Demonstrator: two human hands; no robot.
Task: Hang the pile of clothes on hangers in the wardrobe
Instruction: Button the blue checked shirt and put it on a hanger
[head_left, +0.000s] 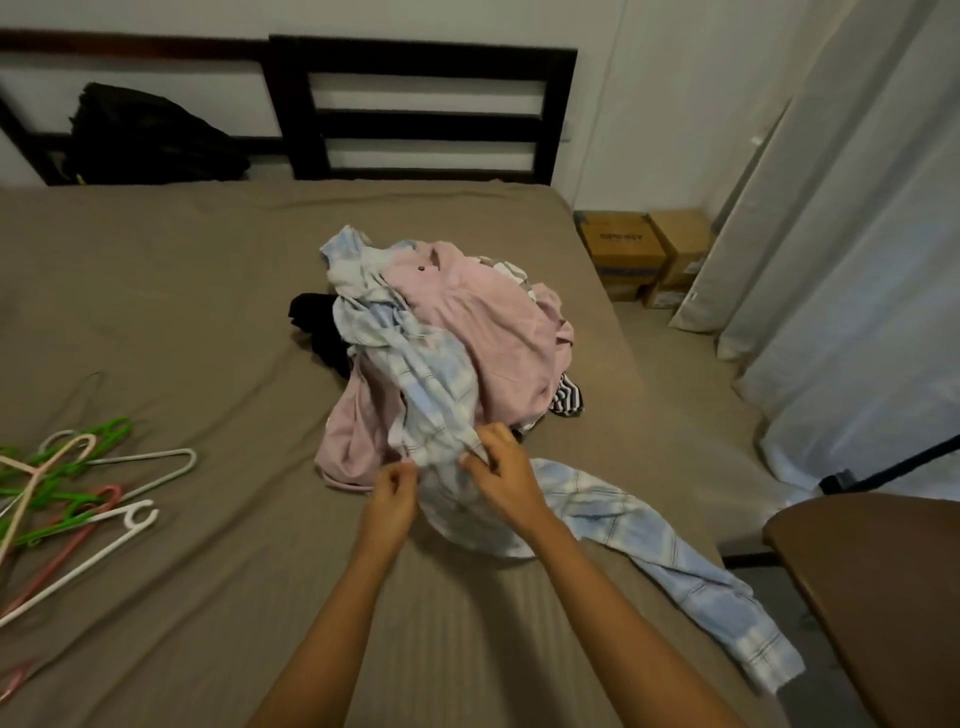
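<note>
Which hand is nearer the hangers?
Left. The left hand pinches the shirt on the side toward the hangers; the right hand grips the shirt too, farther from them.

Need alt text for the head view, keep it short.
A person's left hand and right hand pinch a light blue plaid shirt at the near edge of a clothes pile on a bed. A pink garment lies on the pile, and coloured hangers lie loose at the bed's left.
</note>
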